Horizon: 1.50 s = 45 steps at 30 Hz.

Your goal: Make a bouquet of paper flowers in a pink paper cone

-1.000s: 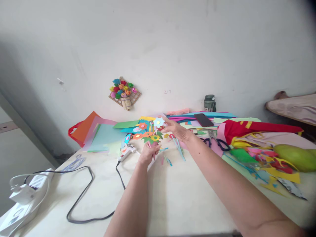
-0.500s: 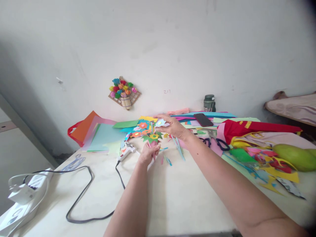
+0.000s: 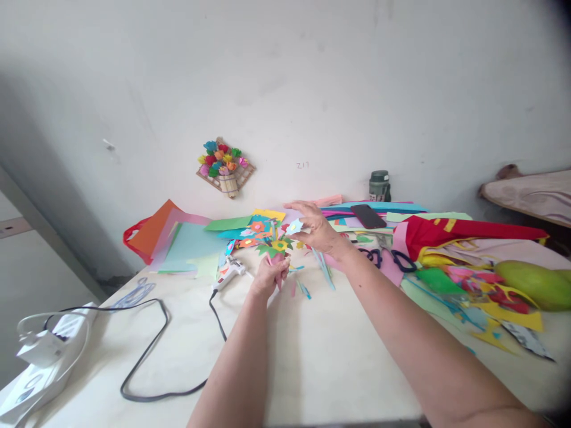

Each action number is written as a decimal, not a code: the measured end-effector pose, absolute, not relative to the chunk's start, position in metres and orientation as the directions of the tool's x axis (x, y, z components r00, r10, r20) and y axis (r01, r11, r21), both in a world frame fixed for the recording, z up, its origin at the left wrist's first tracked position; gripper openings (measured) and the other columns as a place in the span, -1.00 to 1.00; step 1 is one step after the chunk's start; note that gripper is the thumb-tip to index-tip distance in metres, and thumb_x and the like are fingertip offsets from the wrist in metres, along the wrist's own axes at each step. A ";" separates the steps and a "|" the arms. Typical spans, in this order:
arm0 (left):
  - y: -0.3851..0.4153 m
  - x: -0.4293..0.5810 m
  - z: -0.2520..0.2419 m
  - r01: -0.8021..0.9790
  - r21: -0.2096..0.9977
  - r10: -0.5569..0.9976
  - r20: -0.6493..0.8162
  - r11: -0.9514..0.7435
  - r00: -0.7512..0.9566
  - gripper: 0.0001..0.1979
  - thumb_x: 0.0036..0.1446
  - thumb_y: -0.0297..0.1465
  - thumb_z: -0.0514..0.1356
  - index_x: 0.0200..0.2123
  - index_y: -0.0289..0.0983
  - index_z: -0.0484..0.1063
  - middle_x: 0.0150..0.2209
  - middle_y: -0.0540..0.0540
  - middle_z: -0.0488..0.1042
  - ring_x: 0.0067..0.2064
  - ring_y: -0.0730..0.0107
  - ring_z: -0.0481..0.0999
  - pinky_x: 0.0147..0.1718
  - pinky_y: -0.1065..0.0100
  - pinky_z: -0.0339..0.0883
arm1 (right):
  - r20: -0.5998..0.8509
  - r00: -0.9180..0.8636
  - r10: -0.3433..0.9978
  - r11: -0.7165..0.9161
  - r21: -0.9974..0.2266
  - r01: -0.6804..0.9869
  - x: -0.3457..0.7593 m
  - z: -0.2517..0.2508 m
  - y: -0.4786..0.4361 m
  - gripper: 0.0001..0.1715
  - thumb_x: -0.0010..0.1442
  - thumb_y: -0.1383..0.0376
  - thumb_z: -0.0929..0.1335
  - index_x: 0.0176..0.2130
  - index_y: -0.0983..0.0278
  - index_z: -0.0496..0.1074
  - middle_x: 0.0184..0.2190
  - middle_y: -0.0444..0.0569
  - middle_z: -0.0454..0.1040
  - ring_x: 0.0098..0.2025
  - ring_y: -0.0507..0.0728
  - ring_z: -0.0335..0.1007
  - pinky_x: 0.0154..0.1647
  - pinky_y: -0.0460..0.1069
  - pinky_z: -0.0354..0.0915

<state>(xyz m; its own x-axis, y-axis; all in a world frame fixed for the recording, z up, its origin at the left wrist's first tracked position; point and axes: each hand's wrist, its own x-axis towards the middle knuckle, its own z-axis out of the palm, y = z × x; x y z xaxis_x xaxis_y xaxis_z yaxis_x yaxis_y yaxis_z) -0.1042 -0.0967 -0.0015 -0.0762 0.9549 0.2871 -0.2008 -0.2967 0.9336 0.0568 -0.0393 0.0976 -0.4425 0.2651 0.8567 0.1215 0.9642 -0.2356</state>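
Note:
My left hand (image 3: 270,277) is closed round a pink paper cone (image 3: 278,259) that stands upright over the table. Green paper leaves (image 3: 263,249) ring its top, with a yellow paper flower (image 3: 279,245) at the front. Orange paper flowers (image 3: 257,227) show on the left side of the bunch. On the right, my right hand (image 3: 317,229) holds a light blue paper flower (image 3: 293,227) with a yellow centre at its thumb side, other fingers arched above. The exact grip and the flower's stem are partly hidden.
Left of my hands lies a white glue gun (image 3: 229,273), its black cord running to a power strip (image 3: 49,351). Coloured paper sheets (image 3: 187,244) lie behind. Scissors (image 3: 401,260), a phone (image 3: 368,216), a bottle (image 3: 379,186), paper scraps (image 3: 499,291) and a green fruit (image 3: 530,285) are right.
My right hand has shifted slightly right with the light blue flower, which now sits a little lower and farther from the orange flowers. My left hand stays on the cone.

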 end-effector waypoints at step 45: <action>-0.099 -0.104 0.000 -0.269 0.922 0.957 0.290 -0.279 0.002 -0.49 -0.24 -0.08 0.35 -0.35 -0.33 0.32 -0.67 0.10 0.29 -0.73 0.64 0.13 -0.74 0.50 -0.06 | 0.819 -0.512 0.259 0.963 -0.262 0.067 0.051 0.089 -0.049 -0.13 -0.14 0.43 0.43 0.15 0.22 0.18 0.14 0.09 0.28 0.19 0.23 0.14 0.19 0.16 0.06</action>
<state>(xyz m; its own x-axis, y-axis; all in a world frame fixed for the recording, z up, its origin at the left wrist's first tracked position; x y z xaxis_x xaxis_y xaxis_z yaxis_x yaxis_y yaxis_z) -0.1041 -0.0990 -0.0004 0.0025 0.9570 0.2900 -0.2686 -0.2787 0.9220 0.0513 -0.0489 0.0885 -0.5125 0.2585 0.8189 0.0667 0.9627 -0.2622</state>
